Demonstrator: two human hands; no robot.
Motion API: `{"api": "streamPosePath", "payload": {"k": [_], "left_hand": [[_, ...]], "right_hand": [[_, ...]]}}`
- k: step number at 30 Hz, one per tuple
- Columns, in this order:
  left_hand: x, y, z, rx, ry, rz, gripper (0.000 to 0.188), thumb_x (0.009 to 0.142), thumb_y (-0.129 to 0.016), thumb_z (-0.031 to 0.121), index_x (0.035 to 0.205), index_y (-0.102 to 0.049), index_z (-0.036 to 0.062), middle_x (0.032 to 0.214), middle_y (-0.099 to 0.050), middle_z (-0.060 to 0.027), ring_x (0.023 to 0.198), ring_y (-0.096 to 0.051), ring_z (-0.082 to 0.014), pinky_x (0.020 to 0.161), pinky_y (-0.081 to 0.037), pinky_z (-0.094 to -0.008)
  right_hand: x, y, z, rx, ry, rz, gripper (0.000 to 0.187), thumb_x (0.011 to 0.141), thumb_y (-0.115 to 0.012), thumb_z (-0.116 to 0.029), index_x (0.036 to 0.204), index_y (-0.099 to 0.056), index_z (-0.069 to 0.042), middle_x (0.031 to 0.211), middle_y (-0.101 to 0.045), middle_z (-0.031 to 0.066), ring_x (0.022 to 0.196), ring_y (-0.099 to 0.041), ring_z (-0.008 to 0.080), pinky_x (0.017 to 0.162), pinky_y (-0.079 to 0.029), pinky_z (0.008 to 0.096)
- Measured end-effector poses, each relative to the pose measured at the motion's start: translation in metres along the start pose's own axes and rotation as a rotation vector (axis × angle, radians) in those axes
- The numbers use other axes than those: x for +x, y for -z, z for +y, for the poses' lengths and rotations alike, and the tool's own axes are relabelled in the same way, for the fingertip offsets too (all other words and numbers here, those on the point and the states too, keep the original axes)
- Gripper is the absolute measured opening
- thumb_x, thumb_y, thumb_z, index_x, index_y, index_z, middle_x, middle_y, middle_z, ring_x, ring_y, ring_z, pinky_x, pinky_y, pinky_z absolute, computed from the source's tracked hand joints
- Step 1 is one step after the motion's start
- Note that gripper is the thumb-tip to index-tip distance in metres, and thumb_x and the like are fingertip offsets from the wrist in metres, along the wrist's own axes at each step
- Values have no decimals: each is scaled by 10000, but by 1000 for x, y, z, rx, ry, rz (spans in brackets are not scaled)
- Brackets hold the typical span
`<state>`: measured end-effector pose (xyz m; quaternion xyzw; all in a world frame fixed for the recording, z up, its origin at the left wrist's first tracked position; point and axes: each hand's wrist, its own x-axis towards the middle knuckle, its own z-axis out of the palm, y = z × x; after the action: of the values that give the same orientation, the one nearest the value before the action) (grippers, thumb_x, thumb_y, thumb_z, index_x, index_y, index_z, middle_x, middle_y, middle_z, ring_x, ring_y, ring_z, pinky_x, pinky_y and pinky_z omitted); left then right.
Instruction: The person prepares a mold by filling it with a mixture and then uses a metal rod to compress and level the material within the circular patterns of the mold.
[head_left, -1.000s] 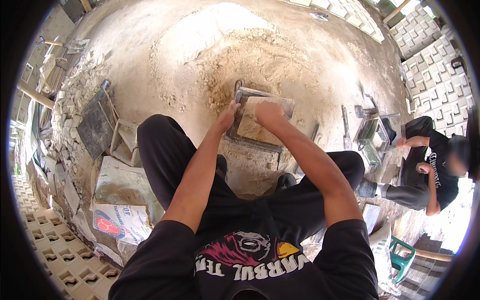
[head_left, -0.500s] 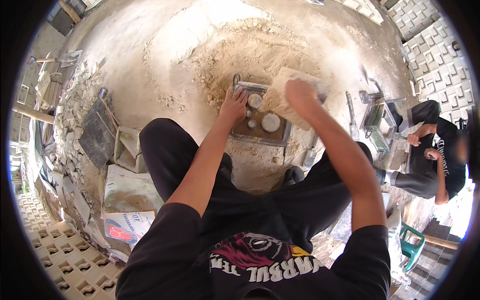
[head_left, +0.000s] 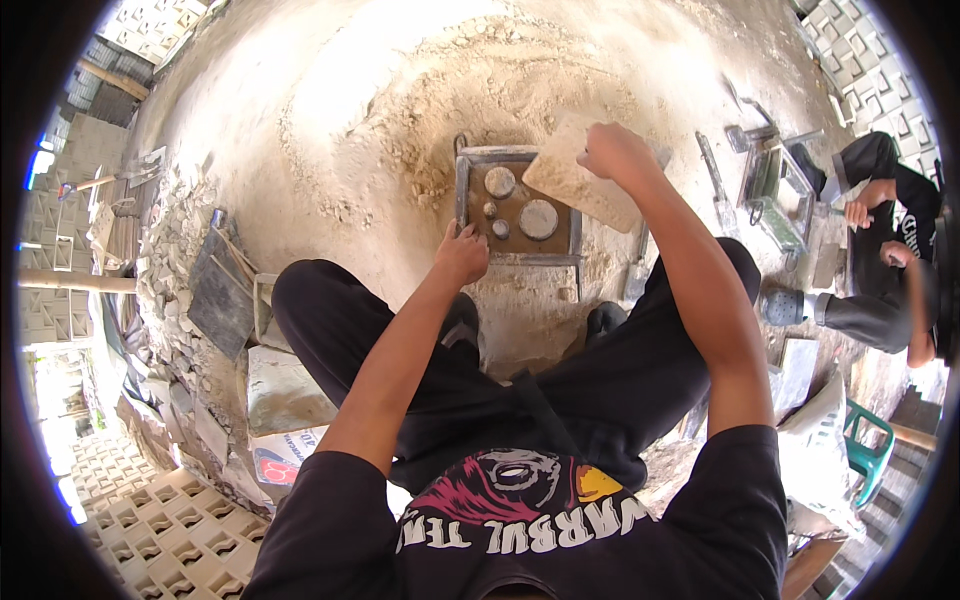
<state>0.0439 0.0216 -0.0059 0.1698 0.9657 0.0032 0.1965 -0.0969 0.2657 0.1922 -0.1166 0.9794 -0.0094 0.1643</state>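
Note:
A rectangular metal moulding frame [head_left: 462, 190] lies on the sandy ground between my feet, filled with brown sand. Set in that sand are several pale round discs, among them a large one [head_left: 538, 219] and a medium one [head_left: 499, 181]. My left hand [head_left: 462, 252] grips the frame's near left corner, fingers curled at the edge. Held by my right hand [head_left: 618, 153] is a flat rectangular board [head_left: 580, 178] coated with pale sand, tilted over the frame's right side. The board hides the frame's far right corner.
Loose sand [head_left: 400, 150] spreads beyond and left of the frame. A long-handled tool [head_left: 715, 180] and another metal frame [head_left: 778, 205] lie to the right, by a seated person [head_left: 880, 230]. Stone rubble [head_left: 185, 250], a dark slab [head_left: 222, 285] and a pale block [head_left: 285, 390] are at left.
My left hand has slid from the frame's left side down to its near corner. The board in my right hand has moved slightly up, uncovering more of the sand and discs.

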Motion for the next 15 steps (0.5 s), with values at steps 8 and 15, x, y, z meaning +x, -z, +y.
{"api": "streamPosePath", "payload": {"k": [8,15], "left_hand": [[10,16,-17,-291,1,165,347,897,-492,247,1141,-607,29,1158,-630,-168,1145,-561,-314,1041,-368,-462],[29,26,21,-335,-49,670,475,970,-420,266,1377,-426,21,1436,-430,-170,1367,-361,-308,1141,-243,-464]], "right_hand": [[-11,-10,-20,-41,104,54,195,833,-612,-105,983,-710,-27,998,-703,174,935,-693,320,771,-563,416],[-22,-51,-29,-63,167,74,168,841,-594,-74,939,-729,-49,995,-711,142,937,-699,294,754,-569,394]]}}
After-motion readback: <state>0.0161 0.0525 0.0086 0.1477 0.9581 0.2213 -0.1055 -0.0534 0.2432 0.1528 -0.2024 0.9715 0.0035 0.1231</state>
